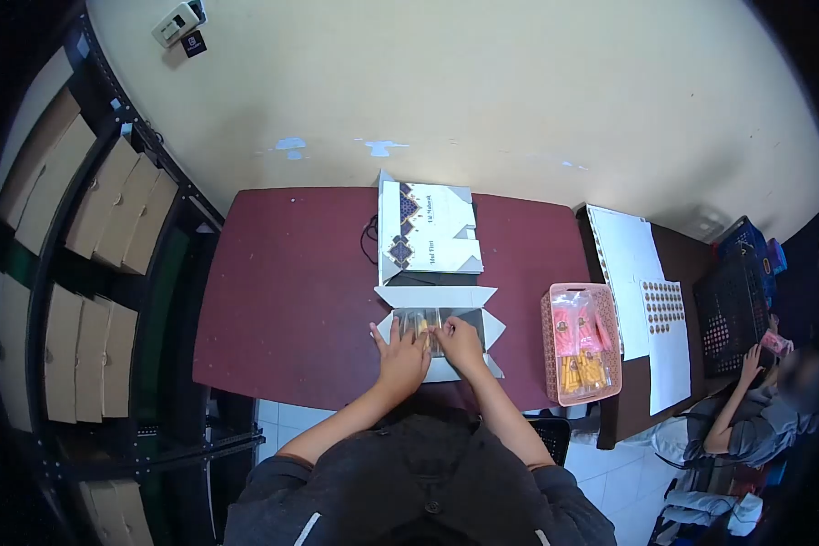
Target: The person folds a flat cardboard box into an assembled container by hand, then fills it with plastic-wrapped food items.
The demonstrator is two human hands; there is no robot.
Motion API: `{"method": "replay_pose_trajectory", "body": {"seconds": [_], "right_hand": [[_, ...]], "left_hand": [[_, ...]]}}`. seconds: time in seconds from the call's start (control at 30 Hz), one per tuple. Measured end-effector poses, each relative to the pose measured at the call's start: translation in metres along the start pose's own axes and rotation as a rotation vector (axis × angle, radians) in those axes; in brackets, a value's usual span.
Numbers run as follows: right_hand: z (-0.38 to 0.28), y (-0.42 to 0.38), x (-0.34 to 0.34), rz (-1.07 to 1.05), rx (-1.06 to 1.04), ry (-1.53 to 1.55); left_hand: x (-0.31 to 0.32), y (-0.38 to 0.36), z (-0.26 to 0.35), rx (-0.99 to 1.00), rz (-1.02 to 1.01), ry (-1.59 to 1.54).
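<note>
An unfolded white box (437, 297) with raised flaps lies near the front edge of the maroon table. Inside it are clear plastic packs (421, 318), one showing something yellowish. My left hand (404, 357) rests on these packs, its fingers stretched out and apart. Close beside it on the right, my right hand (461, 344) has its fingers bent together at the packs' edge. What its fingertips pinch, if anything, is too small to make out. Behind the box lie flat printed white boxes (441, 227) with a dark blue pattern.
To the right, a pink basket (549, 350) holds pink and yellow packets. White sheets (621, 264) and a sticker sheet (666, 364) lie on a dark side table. Shelves with cardboard boxes (77, 355) stand left. A co-worker (746, 428) sits at right, holding something pink.
</note>
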State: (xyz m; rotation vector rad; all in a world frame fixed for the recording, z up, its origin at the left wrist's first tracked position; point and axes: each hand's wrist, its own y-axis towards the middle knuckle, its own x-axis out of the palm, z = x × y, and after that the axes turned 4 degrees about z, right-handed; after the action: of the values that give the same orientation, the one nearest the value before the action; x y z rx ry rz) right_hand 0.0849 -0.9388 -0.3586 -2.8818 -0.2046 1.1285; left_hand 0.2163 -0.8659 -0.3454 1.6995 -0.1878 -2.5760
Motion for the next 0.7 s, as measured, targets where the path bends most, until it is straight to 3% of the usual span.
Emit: {"method": "replay_pose_trajectory", "body": {"seconds": [0.07, 0.4, 0.47, 0.5, 0.7], "right_hand": [[-0.006, -0.001, 0.003, -0.010, 0.010, -0.036], [0.004, 0.013, 0.032, -0.192, -0.061, 0.151], [0.010, 0.015, 0.036, -0.418, 0.263, 0.579], [0.007, 0.013, 0.031, -0.475, 0.262, 0.620], [0.013, 0.012, 0.028, -0.432, 0.113, 0.410]], "left_hand": [[0.004, 0.001, -0.001, 0.037, 0.098, 0.165], [-0.012, 0.007, -0.009, -0.080, 0.110, 0.120], [-0.015, 0.006, -0.008, -0.094, 0.105, 0.092], [-0.016, 0.006, -0.009, -0.098, 0.093, 0.097], [-0.021, 0.005, -0.004, -0.097, 0.075, 0.096]]}}
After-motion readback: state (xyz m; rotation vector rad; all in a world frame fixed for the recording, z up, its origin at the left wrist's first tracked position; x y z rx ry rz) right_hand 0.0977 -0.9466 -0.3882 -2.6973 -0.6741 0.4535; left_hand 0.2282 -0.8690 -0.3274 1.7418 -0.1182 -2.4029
